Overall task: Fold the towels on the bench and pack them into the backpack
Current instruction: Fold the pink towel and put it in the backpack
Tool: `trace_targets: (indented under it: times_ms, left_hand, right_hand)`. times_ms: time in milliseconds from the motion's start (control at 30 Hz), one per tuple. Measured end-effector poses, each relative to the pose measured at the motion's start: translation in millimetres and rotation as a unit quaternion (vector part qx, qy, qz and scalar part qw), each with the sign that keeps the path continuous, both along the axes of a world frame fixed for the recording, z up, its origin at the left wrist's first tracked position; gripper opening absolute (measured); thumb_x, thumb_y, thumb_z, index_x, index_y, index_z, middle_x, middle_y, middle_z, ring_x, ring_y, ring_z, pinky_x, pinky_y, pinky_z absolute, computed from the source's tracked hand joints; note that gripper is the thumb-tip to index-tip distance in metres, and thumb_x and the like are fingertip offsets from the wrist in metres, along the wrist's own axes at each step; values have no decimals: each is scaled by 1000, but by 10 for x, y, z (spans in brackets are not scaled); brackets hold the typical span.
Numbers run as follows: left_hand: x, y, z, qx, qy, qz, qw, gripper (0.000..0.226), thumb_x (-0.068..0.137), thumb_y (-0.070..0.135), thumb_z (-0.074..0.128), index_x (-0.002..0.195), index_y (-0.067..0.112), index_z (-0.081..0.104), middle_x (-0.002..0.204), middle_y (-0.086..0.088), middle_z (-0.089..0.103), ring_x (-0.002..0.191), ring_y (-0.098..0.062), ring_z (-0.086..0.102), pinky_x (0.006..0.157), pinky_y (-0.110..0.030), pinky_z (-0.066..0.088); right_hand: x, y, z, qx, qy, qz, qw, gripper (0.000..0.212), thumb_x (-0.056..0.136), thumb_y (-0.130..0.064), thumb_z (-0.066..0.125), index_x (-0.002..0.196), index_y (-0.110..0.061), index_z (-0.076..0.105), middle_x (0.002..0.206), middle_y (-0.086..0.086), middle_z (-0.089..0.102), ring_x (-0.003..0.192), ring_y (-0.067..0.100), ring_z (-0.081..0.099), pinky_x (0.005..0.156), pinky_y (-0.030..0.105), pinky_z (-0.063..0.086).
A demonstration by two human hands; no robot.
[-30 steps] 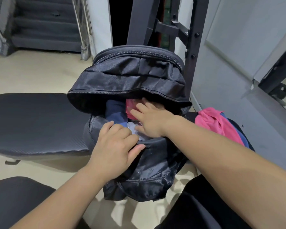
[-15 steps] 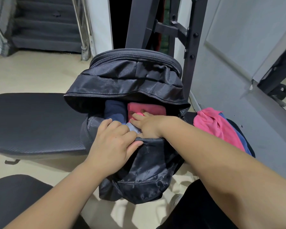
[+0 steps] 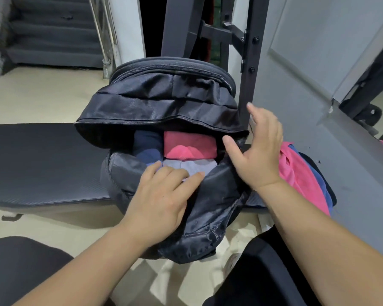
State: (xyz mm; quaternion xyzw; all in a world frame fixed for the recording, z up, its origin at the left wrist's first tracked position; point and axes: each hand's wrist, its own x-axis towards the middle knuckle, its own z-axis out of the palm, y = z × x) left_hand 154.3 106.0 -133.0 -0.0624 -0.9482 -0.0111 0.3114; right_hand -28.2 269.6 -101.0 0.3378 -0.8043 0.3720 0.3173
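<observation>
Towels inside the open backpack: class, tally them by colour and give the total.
Navy towel: 1
Pink towel: 1
Pale grey towel: 1
Total: 3

Pale beige floor (image 3: 42, 96), smooth, from 9 to 10 o'clock. Grey staircase (image 3: 53, 40) at 11 o'clock, steps rising away. Metal handrail post (image 3: 105, 51) just beside it, tilted. White pillar (image 3: 126, 25) at 12 o'clock. Black steel rack frame (image 3: 250, 62), bolted, upright at 1 o'clock. Grey panelled wall (image 3: 307, 51) at 2 o'clock. Black padded bench (image 3: 42, 162) at 9 o'clock. Even, soft indoor light.
</observation>
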Motion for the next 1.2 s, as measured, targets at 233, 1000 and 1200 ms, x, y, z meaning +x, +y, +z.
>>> trace_targets:
  times_ms: [233,1000,1200]
  left_hand:
    - [-45,79,-76,-15,42,-3,999,51,81,3,55,129,16,66,93,-2,64,75,-31,55,68,-42,36]
    - [373,-1609,56,75,89,232,966,4,82,8,66,84,10,69,75,-6,55,67,-32,46,62,-42,30]
    - [590,-2110,100,116,111,357,920,9,82,9,65,88,15,69,79,-5,59,73,-33,50,68,-37,26]
  right_hand:
    - [-137,-336,-84,2,-355,136,925,77,100,-49,53,158,-49,2,170,-2,4,155,7,-4,118,29,9]
    - [226,-2734,-64,-10,-411,244,878,71,88,-73,32,151,-61,3,169,-6,13,155,13,10,124,49,14]
    - [531,-3376,-105,-19,-422,287,860,74,94,-66,43,156,-51,6,170,-5,7,155,10,2,126,46,10]
